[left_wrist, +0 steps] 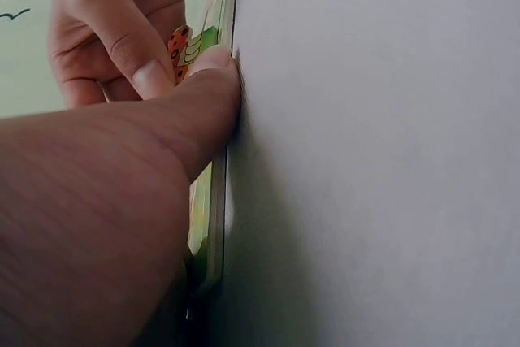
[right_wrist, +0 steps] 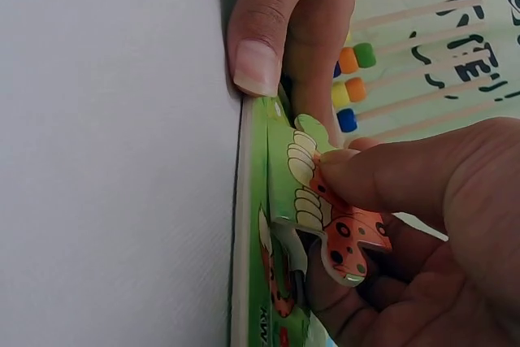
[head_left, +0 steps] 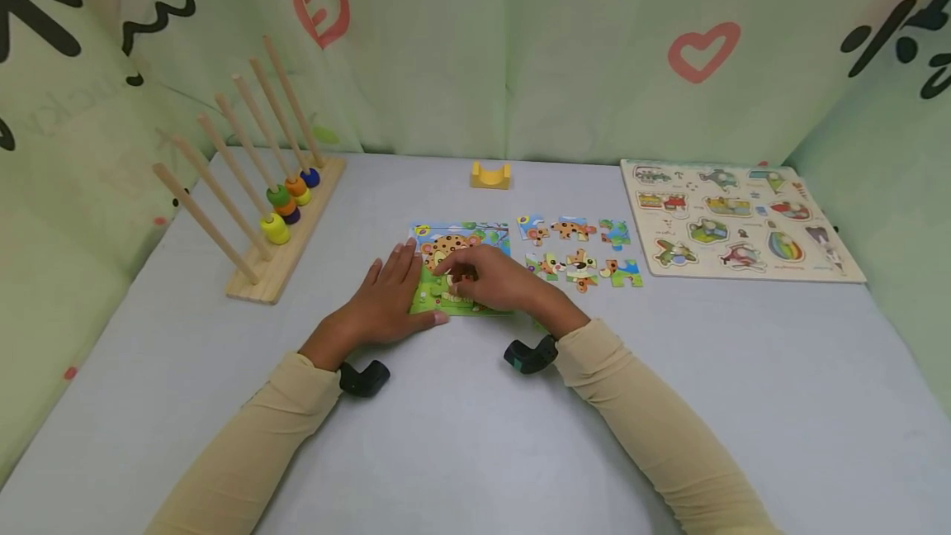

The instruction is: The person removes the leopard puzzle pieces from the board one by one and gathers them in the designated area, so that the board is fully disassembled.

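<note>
A picture puzzle board (head_left: 425, 297) with a spotted animal on it lies flat on the table. My left hand (head_left: 382, 300) rests on its left side with the fingers straight, the thumb along the near edge. Over the board, my right hand (head_left: 496, 277) pinches a puzzle piece (right_wrist: 294, 188) between thumb and fingers. The piece is green and orange with dark spots. In the right wrist view it is tilted, with one edge close to the board; whether it touches I cannot tell. The right hand covers part of the board in the head view.
Several loose puzzle pieces (head_left: 581, 268) lie in two rows right of the board. A wooden peg stand (head_left: 286, 275) with coloured beads stands at the left. Behind is a yellow block (head_left: 490, 178). A wooden picture board (head_left: 743, 221) lies at the right, before the curtain (head_left: 520, 48).
</note>
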Demonstrator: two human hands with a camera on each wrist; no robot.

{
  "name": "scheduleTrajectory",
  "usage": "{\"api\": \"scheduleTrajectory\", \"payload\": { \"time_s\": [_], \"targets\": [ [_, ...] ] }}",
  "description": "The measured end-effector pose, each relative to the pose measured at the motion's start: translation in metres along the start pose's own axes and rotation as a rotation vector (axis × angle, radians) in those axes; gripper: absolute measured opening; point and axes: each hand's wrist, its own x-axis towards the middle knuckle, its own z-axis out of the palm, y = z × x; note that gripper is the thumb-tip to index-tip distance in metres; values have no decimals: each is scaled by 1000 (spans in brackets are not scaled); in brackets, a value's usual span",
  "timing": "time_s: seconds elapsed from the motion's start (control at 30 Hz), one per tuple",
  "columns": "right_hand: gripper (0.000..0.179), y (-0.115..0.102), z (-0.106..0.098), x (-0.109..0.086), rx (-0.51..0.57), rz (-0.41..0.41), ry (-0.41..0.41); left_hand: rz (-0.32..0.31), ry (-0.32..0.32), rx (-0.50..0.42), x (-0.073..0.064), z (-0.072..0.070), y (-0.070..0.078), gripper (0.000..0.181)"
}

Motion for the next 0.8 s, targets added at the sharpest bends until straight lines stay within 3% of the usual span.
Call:
{"api": "scheduleTrajectory", "payload": {
  "time_s": [0.27, 0.8],
  "targets": [
    [27, 0, -5, -5, -11, 19, 72, 3, 1, -2, -1, -1, 1, 101],
    [25, 7, -21, -26, 19, -20, 174, 15, 11, -10, -1, 1, 0, 100]
  ]
}}
